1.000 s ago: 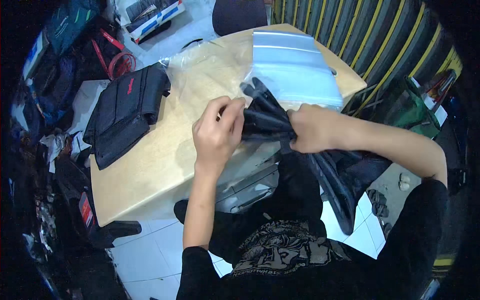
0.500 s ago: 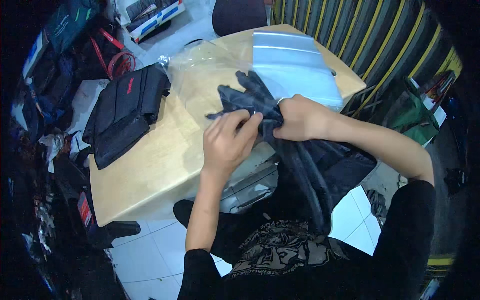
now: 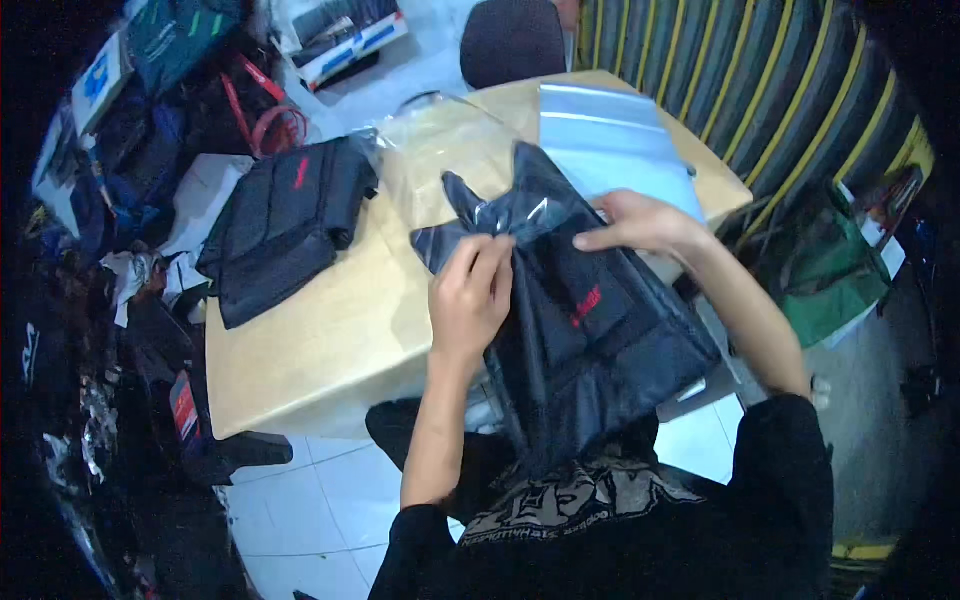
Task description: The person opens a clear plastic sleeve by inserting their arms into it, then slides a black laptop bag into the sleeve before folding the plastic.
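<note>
A black, shiny plastic bag [image 3: 560, 370] with small red lettering on its front hangs over the table's near edge, above my lap. Its top is drawn together into a gathered neck, with loose flaps sticking up. My left hand [image 3: 470, 290] is closed, its thumb and fingers pinching the bag at that neck. Beside the bag's upper right side is my right hand [image 3: 650, 222], thumb stretched out over the black plastic and apart from the fingers. Part of its fingers is hidden. On the table's left lies a folded black fabric bag [image 3: 290, 225] with a small red mark.
The light wooden table [image 3: 290, 370] stands before me. Clear plastic film [image 3: 440, 125] lies behind the bag, next to pale blue plastic sheets [image 3: 610, 140]. A dark chair [image 3: 512, 45] is at the back, a green bag [image 3: 830, 270] at right, and clutter fills the left.
The black bag has swung round and spread open toward me, so its lettered front shows. My right hand has come off the gathered neck and moved right; my left hand still pinches there.
</note>
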A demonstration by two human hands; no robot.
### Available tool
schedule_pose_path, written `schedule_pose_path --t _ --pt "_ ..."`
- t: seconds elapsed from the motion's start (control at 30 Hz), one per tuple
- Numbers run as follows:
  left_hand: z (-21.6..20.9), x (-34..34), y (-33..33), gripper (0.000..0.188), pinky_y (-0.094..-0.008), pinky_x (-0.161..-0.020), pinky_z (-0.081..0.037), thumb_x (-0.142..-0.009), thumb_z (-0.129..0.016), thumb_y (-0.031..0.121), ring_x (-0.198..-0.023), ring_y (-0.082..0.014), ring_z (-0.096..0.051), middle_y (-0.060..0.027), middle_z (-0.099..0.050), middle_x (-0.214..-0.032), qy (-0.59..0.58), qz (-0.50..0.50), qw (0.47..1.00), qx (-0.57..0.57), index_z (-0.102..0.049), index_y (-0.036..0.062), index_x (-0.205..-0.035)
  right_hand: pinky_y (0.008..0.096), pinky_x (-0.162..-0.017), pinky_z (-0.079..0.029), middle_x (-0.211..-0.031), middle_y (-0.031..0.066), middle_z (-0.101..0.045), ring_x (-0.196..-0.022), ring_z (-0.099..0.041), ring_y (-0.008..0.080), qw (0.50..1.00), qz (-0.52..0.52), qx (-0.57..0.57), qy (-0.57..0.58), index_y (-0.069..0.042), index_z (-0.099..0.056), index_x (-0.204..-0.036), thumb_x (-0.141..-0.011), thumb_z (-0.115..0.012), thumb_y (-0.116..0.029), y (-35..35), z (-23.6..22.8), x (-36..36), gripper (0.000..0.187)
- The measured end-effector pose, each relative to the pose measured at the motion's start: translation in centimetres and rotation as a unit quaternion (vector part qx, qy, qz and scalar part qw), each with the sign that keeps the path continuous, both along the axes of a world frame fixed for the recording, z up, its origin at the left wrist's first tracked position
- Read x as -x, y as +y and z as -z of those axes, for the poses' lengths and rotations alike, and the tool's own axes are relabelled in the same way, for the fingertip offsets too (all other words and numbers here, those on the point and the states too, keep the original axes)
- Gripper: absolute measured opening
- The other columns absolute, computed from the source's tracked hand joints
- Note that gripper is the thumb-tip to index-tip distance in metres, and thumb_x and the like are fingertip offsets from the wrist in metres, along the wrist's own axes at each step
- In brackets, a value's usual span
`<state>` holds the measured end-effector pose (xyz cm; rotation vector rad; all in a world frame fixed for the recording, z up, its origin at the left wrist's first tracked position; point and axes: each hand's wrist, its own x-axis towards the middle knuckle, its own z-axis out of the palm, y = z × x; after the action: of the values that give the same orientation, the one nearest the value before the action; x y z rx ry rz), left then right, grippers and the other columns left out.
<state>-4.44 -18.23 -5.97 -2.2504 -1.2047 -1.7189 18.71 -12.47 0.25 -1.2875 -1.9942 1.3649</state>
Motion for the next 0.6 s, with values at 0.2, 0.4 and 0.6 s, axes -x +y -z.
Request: schedule_pose_path --t 0.2,0.4,0.6 --pt "-1.8 2.2 -0.8 0.016 -0.0327 -0.063 -0.051 -0.076 -0.063 -0.004 -0.074 -0.0271 -0.065 -0.0114 -0.063 -0.087 0.056 0.016 0.998 0.03 -0.066 0.0026 -0.091 0.0299 -0.063 -0.05 -0.08 0.0137 -0.067 -0.066 -0.062 0.0152 0.969 0.203 0.115 0.076 0.008 -0.068 -0.088 -0.075 -0.073 -0.023 -0.7 0.5 -0.6 0.034" --pt "-4.4 1.4 -0.6 0.023 -0.0367 -0.062 -0.051 -0.073 -0.064 0.003 -0.072 -0.0278 -0.063 -0.0106 -0.06 -0.081 0.188 0.037 0.98 0.055 -0.063 0.0051 -0.095 0.0325 -0.054 -0.041 -0.057 0.0024 -0.055 -0.053 -0.047 0.0129 0.974 0.186 -0.093 -0.088 0.006 -0.064 -0.068 -0.071 -0.076 -0.032 0.4 1.8 -0.7 0.04" --pt "-2.2 -2.1 2.2 0.046 -0.0401 -0.07 -0.053 -0.08 -0.061 0.009 -0.087 -0.0313 -0.062 -0.0137 -0.054 -0.108 0.287 -0.042 0.953 0.093 -0.05 0.0056 -0.124 0.0262 -0.07 -0.053 -0.091 0.0134 -0.069 -0.078 -0.067 0.0184 0.962 0.145 0.132 0.187 0.01 -0.064 -0.103 -0.083 -0.068 -0.017 0.3 1.7 -0.2 0.034"
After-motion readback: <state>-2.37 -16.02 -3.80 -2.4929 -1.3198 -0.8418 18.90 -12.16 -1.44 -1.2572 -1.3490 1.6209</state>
